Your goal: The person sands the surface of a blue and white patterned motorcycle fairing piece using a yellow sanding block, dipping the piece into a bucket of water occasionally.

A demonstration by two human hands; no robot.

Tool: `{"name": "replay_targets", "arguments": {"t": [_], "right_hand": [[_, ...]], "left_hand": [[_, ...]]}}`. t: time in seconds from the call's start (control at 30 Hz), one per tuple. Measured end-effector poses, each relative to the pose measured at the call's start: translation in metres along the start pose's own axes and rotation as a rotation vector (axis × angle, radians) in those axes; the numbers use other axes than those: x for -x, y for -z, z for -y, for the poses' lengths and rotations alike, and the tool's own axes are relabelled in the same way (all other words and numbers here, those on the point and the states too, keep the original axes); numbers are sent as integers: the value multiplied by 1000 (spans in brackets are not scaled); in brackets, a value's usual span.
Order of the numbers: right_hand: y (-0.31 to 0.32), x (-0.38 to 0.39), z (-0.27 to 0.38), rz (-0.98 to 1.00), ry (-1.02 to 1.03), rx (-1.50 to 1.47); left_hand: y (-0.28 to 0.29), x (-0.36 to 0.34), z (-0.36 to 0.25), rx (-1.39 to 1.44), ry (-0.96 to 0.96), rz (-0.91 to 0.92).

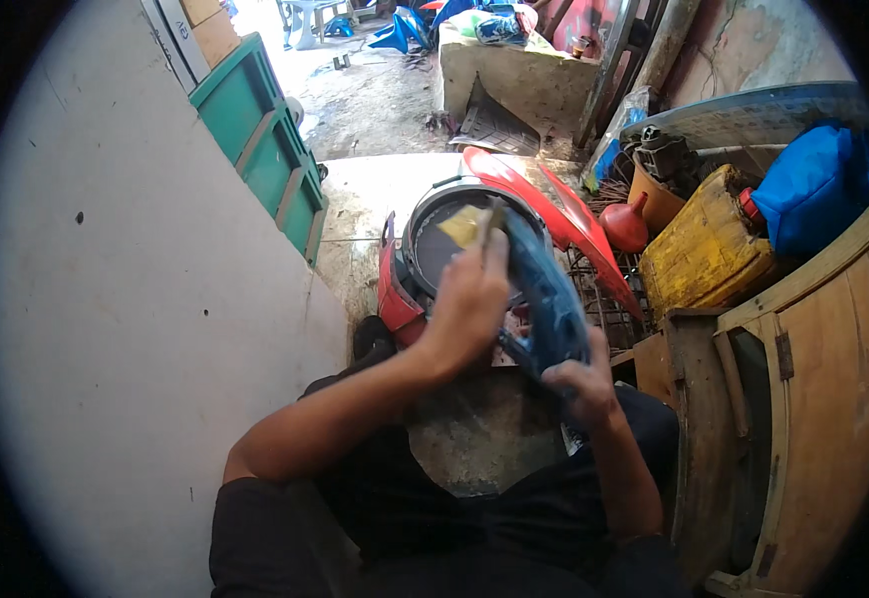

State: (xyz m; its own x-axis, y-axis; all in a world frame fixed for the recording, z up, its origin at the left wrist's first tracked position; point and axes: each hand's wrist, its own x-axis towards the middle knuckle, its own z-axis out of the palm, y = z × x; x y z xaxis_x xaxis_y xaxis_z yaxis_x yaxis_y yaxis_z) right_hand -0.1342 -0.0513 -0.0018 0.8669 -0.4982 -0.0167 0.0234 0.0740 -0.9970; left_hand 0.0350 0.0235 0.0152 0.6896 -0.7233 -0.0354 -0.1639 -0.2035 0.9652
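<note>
My right hand (589,384) is closed round the lower end of a long, curved blue plastic panel (546,299), which looks wet and glossy. The panel tilts up and away from me. My left hand (469,299) is closed at the panel's upper left side, gripping a thin yellowish piece (462,227) that is blurred. Whether it is paper or cloth I cannot tell. Beyond and below both hands stands a round black bucket (417,244) with dark liquid in it. The blue panel hides part of its right side.
Red plastic panels (579,224) lie around the bucket. A yellow jerrycan (704,239), a red funnel (626,221) and a blue container (818,189) crowd the right, above a wooden cabinet (823,399). A white wall (155,299) and green crate (265,140) bound the left.
</note>
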Motion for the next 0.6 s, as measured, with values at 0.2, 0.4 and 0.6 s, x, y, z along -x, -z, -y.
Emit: {"name": "replay_targets", "arguments": {"t": [0.2, 0.4, 0.6], "right_hand": [[-3, 1, -3, 8, 15, -30], [2, -2, -3, 39, 41, 1], [5, 2, -1, -21, -9, -64]], "left_hand": [[7, -19, 23, 193, 34, -10], [-1, -17, 31, 170, -85, -60], [-16, 2, 19, 85, -198, -112]]}}
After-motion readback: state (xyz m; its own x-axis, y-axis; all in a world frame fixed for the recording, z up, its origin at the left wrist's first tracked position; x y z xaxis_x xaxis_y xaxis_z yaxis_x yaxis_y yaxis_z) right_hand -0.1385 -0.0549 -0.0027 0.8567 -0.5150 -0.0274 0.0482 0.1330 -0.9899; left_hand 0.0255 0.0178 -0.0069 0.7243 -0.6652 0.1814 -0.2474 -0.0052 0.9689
